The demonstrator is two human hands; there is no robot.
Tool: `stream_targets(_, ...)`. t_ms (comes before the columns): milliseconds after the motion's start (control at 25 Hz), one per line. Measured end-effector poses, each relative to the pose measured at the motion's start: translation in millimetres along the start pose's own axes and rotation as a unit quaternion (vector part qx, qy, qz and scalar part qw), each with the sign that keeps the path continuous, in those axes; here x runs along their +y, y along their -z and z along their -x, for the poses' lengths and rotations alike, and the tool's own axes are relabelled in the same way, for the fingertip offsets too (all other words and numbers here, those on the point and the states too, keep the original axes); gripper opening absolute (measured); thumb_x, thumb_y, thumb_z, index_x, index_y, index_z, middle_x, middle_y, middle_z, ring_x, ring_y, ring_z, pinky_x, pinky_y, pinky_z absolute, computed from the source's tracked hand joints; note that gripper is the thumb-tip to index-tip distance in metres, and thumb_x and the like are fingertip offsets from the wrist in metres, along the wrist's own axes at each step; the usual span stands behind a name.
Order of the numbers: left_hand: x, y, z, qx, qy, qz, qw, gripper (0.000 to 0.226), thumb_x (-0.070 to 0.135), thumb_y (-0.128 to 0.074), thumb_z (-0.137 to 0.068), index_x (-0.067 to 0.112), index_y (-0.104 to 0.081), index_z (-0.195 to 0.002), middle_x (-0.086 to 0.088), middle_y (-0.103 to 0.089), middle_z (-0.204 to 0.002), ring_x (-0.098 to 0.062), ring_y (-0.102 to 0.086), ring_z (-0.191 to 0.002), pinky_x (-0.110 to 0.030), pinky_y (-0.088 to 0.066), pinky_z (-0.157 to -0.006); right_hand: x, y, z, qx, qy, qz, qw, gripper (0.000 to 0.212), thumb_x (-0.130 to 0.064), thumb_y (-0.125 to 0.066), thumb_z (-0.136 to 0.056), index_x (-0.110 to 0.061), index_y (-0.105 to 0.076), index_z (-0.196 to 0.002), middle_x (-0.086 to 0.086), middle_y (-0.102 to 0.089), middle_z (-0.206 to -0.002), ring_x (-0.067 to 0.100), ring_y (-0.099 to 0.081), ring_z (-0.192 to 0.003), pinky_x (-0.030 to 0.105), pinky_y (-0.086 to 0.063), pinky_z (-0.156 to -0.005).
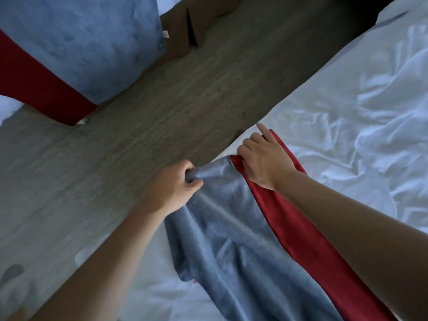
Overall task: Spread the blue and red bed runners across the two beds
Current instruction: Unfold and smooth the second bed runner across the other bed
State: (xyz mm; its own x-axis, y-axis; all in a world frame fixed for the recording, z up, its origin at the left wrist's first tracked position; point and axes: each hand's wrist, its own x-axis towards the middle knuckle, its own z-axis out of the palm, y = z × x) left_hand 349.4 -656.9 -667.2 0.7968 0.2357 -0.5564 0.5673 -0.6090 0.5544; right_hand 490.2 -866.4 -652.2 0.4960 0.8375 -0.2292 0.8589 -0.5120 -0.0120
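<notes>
A blue and red bed runner (pixel 234 218) lies crumpled across the near bed (pixel 347 93), which has wrinkled white sheets. Its end reaches the bed's left edge. My left hand (pixel 173 186) pinches the blue corner at that edge. My right hand (pixel 264 161) grips the red strip's end, index finger stretched out. A second blue and red runner (pixel 76 42) lies flat over the other bed at the top left and hangs down its side.
A strip of grey wood-look floor (pixel 139 126) runs between the two beds. A brown wooden furniture corner (pixel 185 26) stands at the top beside the far bed. White sheet of the far bed (pixel 7 107) shows at the left edge.
</notes>
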Motion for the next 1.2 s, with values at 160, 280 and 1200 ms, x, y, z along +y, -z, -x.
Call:
stream_targets(160,2.2,-6.2,-13.1,0.039,-0.012,-0.082,0.996,0.021,0.036,-0.063,-0.088,0.033,-0.043,-0.084,0.015,-0.051,-0.074,-0.018,-0.061,-0.077,-0.029,-0.038,-0.064,-4.6,-14.1,-22.9,0.031,-0.001,-0.011,0.999,0.016,-0.014,-0.055,-0.094,-0.01,-0.071,-0.095,0.008,-0.067,-0.091,0.031,-0.061,-0.095,0.058,-0.026,-0.117)
stream_targets(280,-6.8,6.6,-29.2,0.081,-0.029,-0.128,0.988,0.014,0.031,-0.064,-0.089,0.027,-0.05,-0.089,0.005,-0.063,-0.085,-0.027,-0.064,-0.085,-0.032,-0.038,-0.071,-0.9,-15.7,-51.3,0.044,-0.004,0.008,0.999,0.02,-0.015,-0.052,-0.094,-0.013,-0.071,-0.098,0.007,-0.068,-0.092,0.03,-0.06,-0.099,0.057,-0.022,-0.119)
stream_targets(1200,-44.9,11.1,-61.8,0.158,-0.079,-0.315,0.933,0.018,0.011,-0.058,-0.088,0.021,-0.055,-0.103,-0.002,-0.059,-0.092,-0.024,-0.059,-0.088,-0.038,-0.042,-0.08,-39.2,-26.0,-122.3,-0.074,0.035,0.057,0.995,0.029,-0.025,-0.051,-0.094,-0.017,-0.061,-0.12,0.006,-0.061,-0.118,0.028,-0.05,-0.12,0.056,-0.01,-0.122)
